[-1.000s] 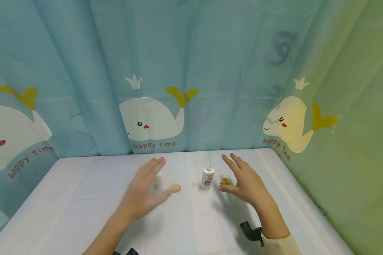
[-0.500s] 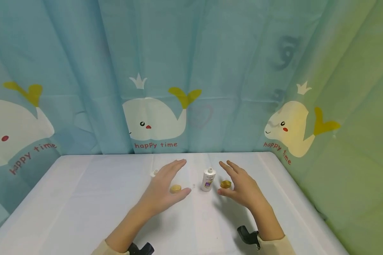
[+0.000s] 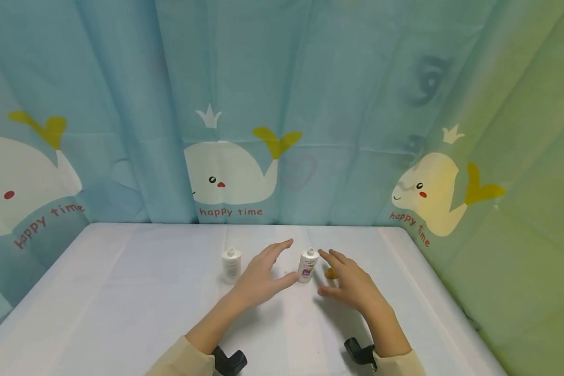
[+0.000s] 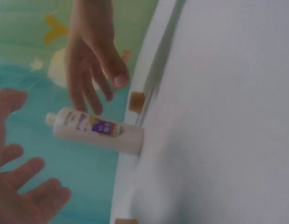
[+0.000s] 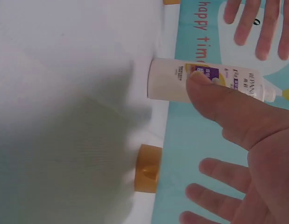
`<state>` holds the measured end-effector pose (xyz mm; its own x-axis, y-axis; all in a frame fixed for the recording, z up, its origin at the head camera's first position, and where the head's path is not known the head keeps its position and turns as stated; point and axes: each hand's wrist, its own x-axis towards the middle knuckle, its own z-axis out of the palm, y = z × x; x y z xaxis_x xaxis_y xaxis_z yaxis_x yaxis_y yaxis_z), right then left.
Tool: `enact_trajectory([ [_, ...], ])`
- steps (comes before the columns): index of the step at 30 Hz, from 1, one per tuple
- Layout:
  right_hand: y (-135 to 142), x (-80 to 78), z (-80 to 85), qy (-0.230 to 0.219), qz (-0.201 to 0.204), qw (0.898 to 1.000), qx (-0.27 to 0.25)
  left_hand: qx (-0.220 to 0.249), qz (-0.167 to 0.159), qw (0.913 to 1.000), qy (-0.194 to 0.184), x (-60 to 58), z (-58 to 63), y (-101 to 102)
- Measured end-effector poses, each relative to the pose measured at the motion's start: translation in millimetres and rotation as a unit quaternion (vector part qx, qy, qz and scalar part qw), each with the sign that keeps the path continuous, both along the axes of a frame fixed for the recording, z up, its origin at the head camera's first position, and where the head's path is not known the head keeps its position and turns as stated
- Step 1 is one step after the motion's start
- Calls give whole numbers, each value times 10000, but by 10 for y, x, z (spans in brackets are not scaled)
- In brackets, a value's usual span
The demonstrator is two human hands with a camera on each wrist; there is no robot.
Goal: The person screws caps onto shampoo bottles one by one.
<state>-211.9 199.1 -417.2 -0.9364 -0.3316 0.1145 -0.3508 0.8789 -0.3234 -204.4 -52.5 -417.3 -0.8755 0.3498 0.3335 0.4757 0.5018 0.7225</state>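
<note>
A white bottle with a purple and yellow label and an uncapped nozzle stands upright on the table. My left hand hovers just left of it, fingers extended and thumb apart. On the other side is my right hand, fingers spread and slightly bent, holding nothing. Partly behind the right hand lies a golden-yellow cap, seen whole in the right wrist view as a ridged cap. Another yellow cap shows at the left wrist view's bottom edge; in the head view my left hand hides it.
A second white bottle, also uncapped, stands to the left, its lower right side near my left forearm. The table has a white cover. Behind and to the right hangs a curtain printed with whales.
My left hand has moved right, from in front of the left bottle to beside the labelled bottle, uncovering the left one. The right hand has shifted slightly left and down.
</note>
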Motion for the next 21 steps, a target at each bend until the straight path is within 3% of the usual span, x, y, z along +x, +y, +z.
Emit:
enact_trajectory([
  [10, -21, 8, -36, -509, -98, 9986, 60, 287, -506, 9960, -674, -106, -164, 182],
  [21, -10, -6, -78, -627, 78, 9980, 86, 589, -703, 9917, -905, -230, -292, 372],
])
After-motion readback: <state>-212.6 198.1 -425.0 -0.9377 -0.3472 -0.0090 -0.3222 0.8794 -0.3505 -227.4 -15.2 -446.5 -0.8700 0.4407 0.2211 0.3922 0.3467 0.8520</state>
